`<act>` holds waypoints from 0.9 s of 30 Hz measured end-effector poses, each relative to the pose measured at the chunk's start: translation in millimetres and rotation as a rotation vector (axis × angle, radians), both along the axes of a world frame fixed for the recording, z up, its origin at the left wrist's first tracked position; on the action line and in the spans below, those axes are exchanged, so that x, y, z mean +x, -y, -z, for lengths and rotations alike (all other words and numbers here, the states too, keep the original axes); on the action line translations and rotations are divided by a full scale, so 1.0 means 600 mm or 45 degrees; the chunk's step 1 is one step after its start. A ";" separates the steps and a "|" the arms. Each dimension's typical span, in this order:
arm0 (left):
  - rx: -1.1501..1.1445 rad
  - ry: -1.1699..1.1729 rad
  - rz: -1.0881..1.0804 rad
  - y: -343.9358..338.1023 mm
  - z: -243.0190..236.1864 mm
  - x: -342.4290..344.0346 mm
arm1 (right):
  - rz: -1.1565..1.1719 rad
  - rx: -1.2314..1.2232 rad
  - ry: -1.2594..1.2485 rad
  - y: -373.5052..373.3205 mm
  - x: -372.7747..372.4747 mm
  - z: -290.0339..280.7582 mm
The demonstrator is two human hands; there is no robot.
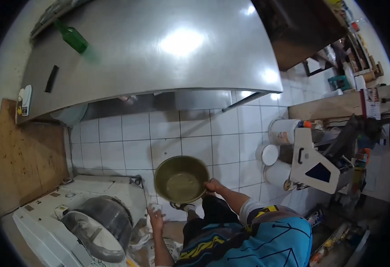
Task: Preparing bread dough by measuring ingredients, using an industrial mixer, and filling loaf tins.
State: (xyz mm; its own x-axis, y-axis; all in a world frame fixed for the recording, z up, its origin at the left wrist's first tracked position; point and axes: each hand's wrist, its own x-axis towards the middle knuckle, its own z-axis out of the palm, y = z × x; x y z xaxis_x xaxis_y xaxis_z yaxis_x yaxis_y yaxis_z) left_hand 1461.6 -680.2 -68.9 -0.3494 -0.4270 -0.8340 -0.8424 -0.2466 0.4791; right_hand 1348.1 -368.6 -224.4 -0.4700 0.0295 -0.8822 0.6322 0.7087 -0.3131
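An olive-green plastic basin hangs in front of my legs, above the tiled floor. Its inside is visible, with a paler patch at the bottom. My right hand is closed on the basin's right rim. Below the basin's left side, my left hand has its fingers curled by a small whitish thing, too unclear to name. That hand is apart from the basin and nearest to a pale sack. Left of the sack sits a mixing machine with a round metal bowl.
A steel table spans the far side, bearing a green bottle, a dark bar and a white scale-like device. White buckets and a cream machine panel stand right. A wooden board is at left.
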 end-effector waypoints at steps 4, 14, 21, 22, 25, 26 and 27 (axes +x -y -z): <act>0.365 0.269 -0.018 0.012 0.057 0.164 | -0.807 0.163 -0.658 -0.021 0.056 0.221; 0.469 0.358 -0.076 0.036 0.022 0.302 | 0.192 0.081 -0.454 0.027 -0.244 0.536; 0.246 0.176 0.110 0.039 0.026 0.122 | 1.545 -0.826 0.099 0.145 -0.313 0.425; 0.257 0.148 0.206 0.029 0.036 0.094 | 1.406 -0.763 0.030 0.122 -0.288 0.434; 0.280 0.126 0.126 -0.024 0.030 0.019 | 0.650 -0.480 -0.278 0.046 -0.182 0.446; 0.301 0.122 0.090 -0.044 0.025 0.001 | 0.561 -0.410 -0.441 0.008 -0.132 0.441; 0.253 0.090 0.028 -0.036 0.016 0.013 | 0.171 -0.544 -0.528 0.033 -0.094 0.404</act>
State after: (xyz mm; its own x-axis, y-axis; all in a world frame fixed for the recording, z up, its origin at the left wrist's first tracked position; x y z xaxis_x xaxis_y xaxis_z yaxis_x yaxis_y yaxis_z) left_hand 1469.6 -658.9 -78.2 -0.2948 -0.2444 -0.9238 -0.8784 -0.3113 0.3627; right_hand 1291.7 -388.5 -466.7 -0.7935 -0.2038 -0.5734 0.4721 0.3884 -0.7914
